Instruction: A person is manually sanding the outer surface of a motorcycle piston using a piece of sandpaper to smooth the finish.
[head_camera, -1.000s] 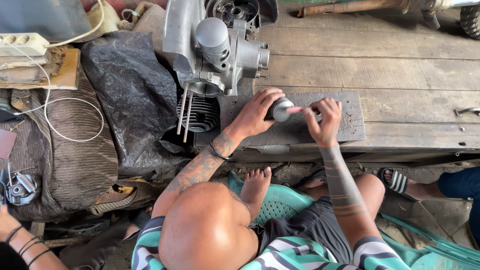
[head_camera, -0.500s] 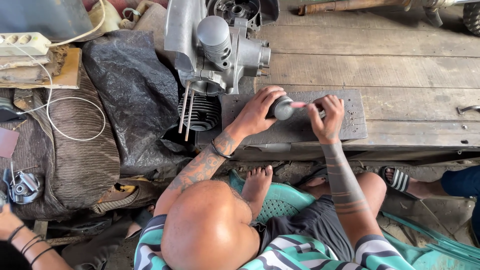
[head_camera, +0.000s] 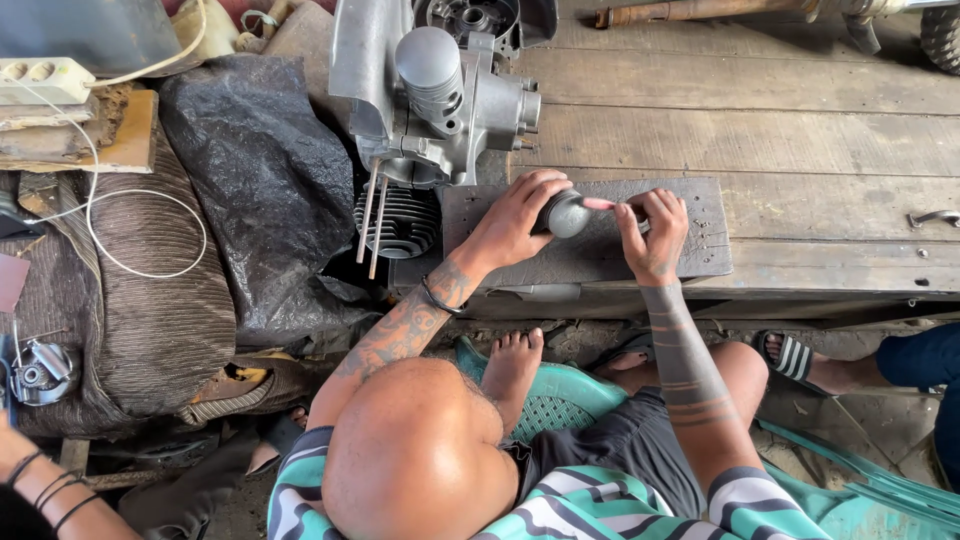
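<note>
Left hand (head_camera: 515, 215) curled around a round grey metal part (head_camera: 566, 214), held on the dark mat (head_camera: 700, 250) just right of the engine (head_camera: 440, 90). Right hand (head_camera: 655, 232) pinched shut on a pink stick (head_camera: 600, 204), tip touching the part.

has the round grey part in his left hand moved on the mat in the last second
No. The round grey part sits at the same spot on the dark mat, beside the engine, with the left hand on it.

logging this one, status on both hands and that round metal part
Left hand grips round grey metal part on dark slab. Right hand holds pink strip against it. Nothing in the way.
</note>
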